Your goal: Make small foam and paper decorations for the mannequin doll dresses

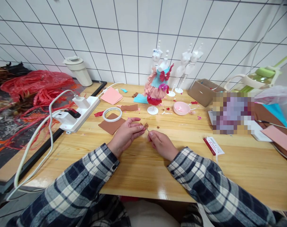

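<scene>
Between thumb and finger, my left hand (125,136) pinches a small gathered piece of brown crinkled paper (146,125). My right hand (163,145) is closed just beside it, its thumb and forefinger gripping a thin strand that runs to the brown piece; what the strand is made of I cannot make out. Left of my hands, a roll of white tape (112,119) lies partly on a brown sheet (110,127). Beyond them stands a small white mannequin in a pink and blue paper dress (159,85) with red and purple bows. A brown scrap (158,127) lies near my right fingertips.
A pink bowl (182,108), a cardboard box (203,90) and bare mannequins (186,60) stand towards the tiled wall. A power strip (84,115) with trailing cables lies left. Pink sheets (112,95) and a red-white tag (213,146) lie on the table.
</scene>
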The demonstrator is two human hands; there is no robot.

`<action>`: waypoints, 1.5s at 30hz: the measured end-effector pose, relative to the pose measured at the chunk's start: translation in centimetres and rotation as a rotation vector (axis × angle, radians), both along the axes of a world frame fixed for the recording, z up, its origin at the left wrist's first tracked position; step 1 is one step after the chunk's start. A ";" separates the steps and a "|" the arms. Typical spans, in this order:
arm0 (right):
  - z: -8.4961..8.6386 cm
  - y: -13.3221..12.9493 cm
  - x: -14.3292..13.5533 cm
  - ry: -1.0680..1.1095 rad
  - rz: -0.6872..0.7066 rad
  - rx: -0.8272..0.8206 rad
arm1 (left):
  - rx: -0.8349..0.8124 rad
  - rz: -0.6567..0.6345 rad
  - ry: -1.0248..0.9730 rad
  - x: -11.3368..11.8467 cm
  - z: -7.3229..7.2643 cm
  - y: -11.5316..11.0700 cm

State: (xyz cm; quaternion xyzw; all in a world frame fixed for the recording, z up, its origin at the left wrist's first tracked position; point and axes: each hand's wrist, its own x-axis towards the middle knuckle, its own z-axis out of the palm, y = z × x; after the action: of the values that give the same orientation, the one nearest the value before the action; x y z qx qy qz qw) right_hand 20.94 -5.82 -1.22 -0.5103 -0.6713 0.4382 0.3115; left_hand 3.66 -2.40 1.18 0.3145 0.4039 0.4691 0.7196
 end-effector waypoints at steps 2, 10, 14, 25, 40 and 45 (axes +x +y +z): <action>-0.1 0.0 0.0 0.000 0.001 -0.001 | 0.000 0.003 -0.006 0.0 0.0 0.0; 0.0 0.3 0.0 -0.038 0.023 0.018 | -0.006 0.009 -0.005 0.0 0.1 0.0; 0.4 0.2 0.0 -0.022 0.030 -0.001 | 0.009 0.022 -0.001 0.0 0.2 0.0; 0.6 -0.1 0.1 0.177 0.063 -0.250 | 0.037 -0.037 0.028 -0.2 0.2 0.0; 1.2 0.0 0.0 0.223 0.050 -0.300 | 0.038 -0.055 0.004 -0.3 0.0 0.1; 1.3 0.1 0.0 0.219 0.044 -0.294 | -0.007 -0.068 -0.004 -0.2 0.4 0.0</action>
State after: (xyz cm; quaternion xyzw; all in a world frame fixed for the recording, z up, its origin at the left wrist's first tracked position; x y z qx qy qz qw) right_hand 20.98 -5.72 0.03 -0.4849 -0.5728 0.5913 0.2951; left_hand 3.49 -2.40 1.54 0.3249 0.3931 0.4435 0.7370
